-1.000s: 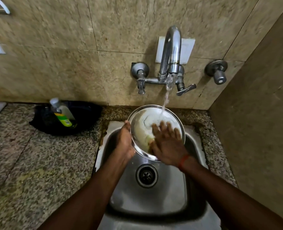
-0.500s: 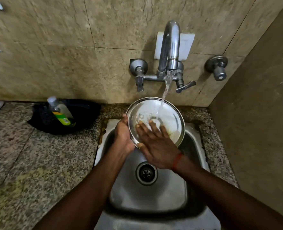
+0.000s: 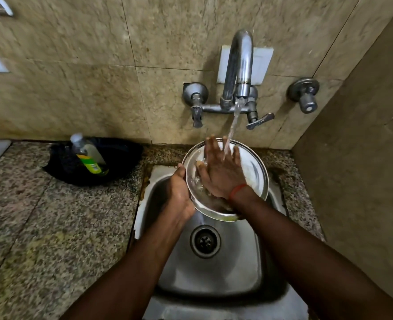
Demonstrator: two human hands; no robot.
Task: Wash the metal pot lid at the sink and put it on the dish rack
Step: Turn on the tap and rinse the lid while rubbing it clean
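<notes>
Head view: I saw the metal pot lid (image 3: 254, 168) held tilted over the sink (image 3: 214, 271), under running tap water (image 3: 233, 122). The left hand (image 3: 179, 192) gripped its left rim, fingers hidden behind the metal. The right hand (image 3: 222, 175) pressed flat inside, fingers (image 3: 210, 148) spread, tips blurred. Part of the lid's lower rim sat hidden behind that hand. The leaning bottle's (image 3: 88, 155) label was unreadable.

Tap (image 3: 239, 72): on the wall (image 3: 98, 65) behind the sink (image 3: 214, 273) — above the lid (image 3: 253, 172).
Bottle (image 3: 88, 155): in a tub (image 3: 126, 155) on the counter (image 3: 41, 227), left of the sink.
</notes>
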